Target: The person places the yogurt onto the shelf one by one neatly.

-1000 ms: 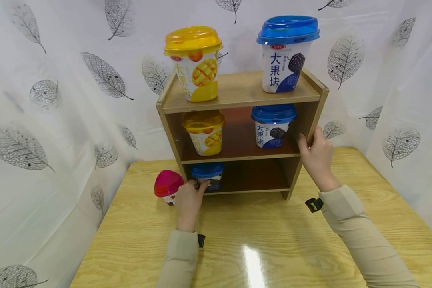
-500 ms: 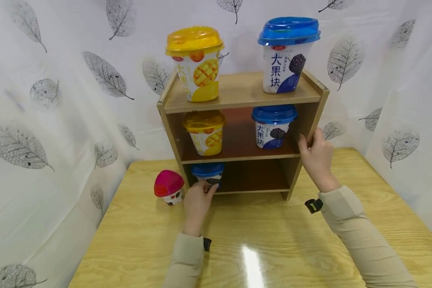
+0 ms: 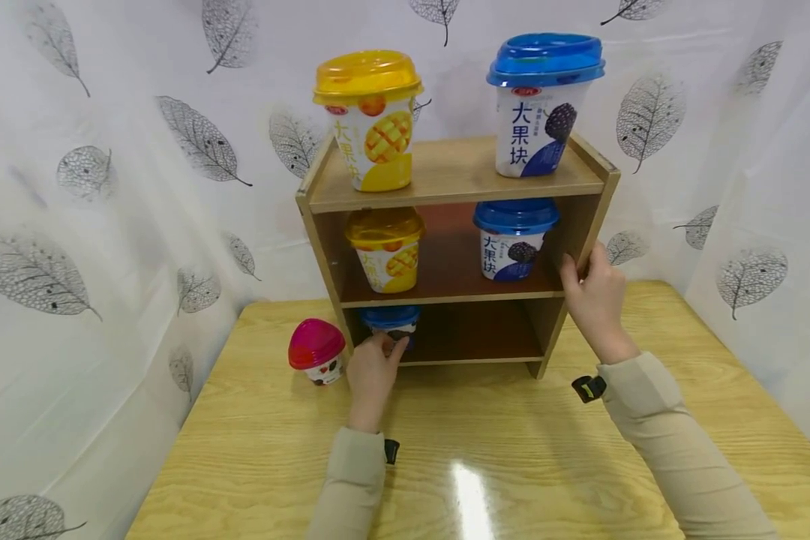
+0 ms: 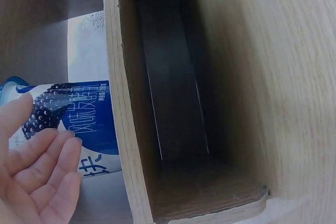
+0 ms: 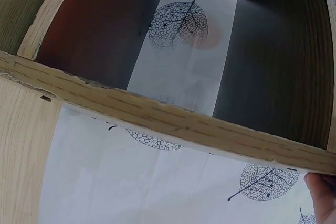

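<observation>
On the bottom level of the wooden shelf (image 3: 455, 201), at its left end, stands a blue-lidded blackberry yogurt cup (image 3: 391, 316). My left hand (image 3: 371, 375) is at the front of this cup, its fingertips against it and partly covering it. In the left wrist view the thumb and fingers (image 4: 44, 153) lie apart over the blackberry label (image 4: 50, 107), not wrapped round the cup. At the shelf's right side panel, my right hand (image 3: 595, 296) grips the front edge between thumb and fingers. Only a bit of that hand (image 5: 323, 195) shows in the right wrist view.
Yellow-lidded mango cups stand on the top (image 3: 367, 120) and middle (image 3: 386, 251) levels at left. Blue-lidded cups stand at right on the top (image 3: 540, 105) and middle (image 3: 515, 240). A pink-lidded cup (image 3: 317, 351) sits on the table (image 3: 277, 465) beside the shelf's left side.
My left hand has shifted from the cup's left side to its front, a little to the right. The cup sits slightly deeper in the shelf. My right hand has stayed on the side panel.
</observation>
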Demonstrator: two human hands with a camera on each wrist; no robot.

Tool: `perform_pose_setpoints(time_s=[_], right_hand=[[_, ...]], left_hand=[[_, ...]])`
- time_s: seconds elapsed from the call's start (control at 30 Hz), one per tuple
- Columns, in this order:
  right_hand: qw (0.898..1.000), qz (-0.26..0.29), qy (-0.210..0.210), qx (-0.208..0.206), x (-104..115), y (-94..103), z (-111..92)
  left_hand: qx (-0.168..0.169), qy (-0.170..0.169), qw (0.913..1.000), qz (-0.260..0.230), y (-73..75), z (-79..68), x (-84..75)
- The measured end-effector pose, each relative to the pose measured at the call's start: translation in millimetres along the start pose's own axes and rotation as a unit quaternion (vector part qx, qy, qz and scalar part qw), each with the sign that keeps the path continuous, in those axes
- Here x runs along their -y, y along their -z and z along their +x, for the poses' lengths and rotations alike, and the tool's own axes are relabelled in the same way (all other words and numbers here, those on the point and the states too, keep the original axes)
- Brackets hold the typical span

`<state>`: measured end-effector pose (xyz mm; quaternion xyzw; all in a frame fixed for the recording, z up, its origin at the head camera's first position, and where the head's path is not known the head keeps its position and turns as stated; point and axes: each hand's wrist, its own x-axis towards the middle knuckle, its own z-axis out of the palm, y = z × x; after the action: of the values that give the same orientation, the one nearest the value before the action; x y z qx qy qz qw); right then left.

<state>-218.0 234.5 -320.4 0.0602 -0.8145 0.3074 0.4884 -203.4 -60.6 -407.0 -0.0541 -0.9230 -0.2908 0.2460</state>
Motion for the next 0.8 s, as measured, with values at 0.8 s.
perform_pose_setpoints(time_s=[0.8], right_hand=[[1.000, 0.000, 0.002, -0.006, 0, 0.0, 0]], left_hand=[[-0.041, -0.001, 0.9971, -0.063, 29.6, -25.4, 20.3]])
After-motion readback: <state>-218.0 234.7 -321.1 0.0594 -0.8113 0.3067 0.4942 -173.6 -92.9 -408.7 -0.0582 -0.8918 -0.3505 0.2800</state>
